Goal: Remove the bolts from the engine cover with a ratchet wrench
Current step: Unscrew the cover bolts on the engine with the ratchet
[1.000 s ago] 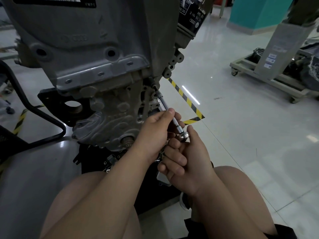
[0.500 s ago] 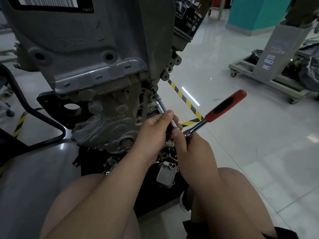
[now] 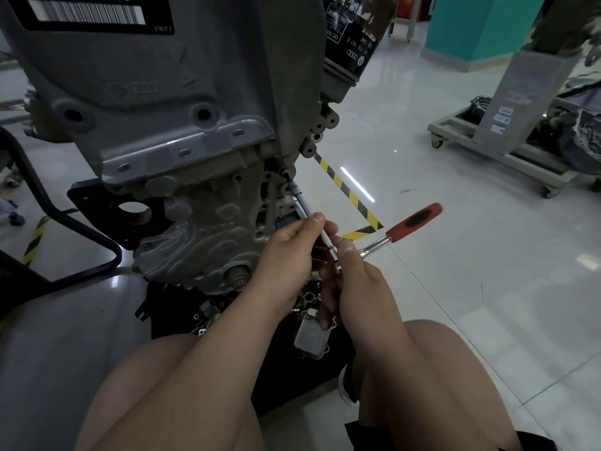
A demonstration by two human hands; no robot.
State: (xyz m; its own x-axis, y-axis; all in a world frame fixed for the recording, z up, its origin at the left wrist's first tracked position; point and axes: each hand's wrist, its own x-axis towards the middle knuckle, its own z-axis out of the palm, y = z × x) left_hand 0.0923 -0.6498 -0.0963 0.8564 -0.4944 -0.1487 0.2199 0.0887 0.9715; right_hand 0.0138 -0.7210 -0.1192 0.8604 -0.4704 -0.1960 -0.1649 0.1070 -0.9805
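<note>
A grey engine cover [image 3: 182, 102] fills the upper left of the head view. A ratchet wrench [image 3: 413, 222] with a red and black handle points up to the right. Its long silver extension bar [image 3: 305, 206] runs up left to a bolt [image 3: 283, 172] at the cover's lower right edge. My left hand [image 3: 289, 255] pinches the extension bar between thumb and fingers. My right hand [image 3: 351, 284] grips the ratchet head where the bar joins it; the head itself is hidden by my thumb.
A black oil filter [image 3: 354, 34] hangs at the engine's upper right. Loose metal parts [image 3: 312, 333] lie on a dark mat below my hands. Yellow and black tape [image 3: 344, 187] marks the glossy floor. A wheeled grey stand [image 3: 507, 151] sits at right, a black frame [image 3: 65, 216] at left.
The ratchet handle swung out from behind my right hand and now points up to the right. My right hand shifted up onto the ratchet head. My left hand stayed on the bar.
</note>
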